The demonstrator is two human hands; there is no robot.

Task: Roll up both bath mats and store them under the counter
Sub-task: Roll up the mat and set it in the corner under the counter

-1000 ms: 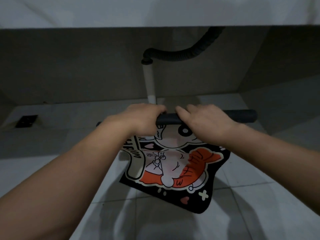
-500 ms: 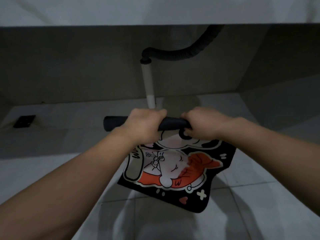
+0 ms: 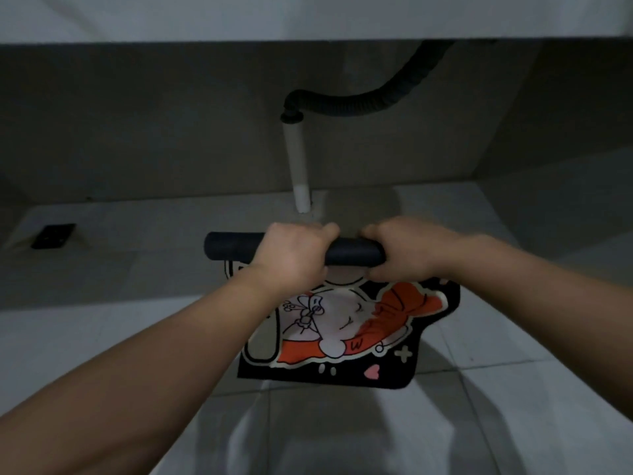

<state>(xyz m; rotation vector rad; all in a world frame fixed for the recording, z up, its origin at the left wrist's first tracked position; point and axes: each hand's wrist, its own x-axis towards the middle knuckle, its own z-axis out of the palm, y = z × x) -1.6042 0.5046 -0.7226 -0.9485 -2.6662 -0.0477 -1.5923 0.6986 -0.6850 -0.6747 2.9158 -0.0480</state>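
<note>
Both hands (image 3: 346,255) grip the half-rolled bath mat (image 3: 342,323).

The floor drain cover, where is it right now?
The floor drain cover sits at the far left of the head view, on the tiled floor under the counter, left of the white pipe.

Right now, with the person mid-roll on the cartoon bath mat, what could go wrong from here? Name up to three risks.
1. Both hands, left hand and right hand, grip the dark rolled section near its middle; its free left end could loosen or roll unevenly.
2. The unrolled black cartoon-print bath mat lies skewed on the pale tiled floor, so the roll may telescope.
3. The white drain pipe stands just behind, risking a knock during storage.
</note>
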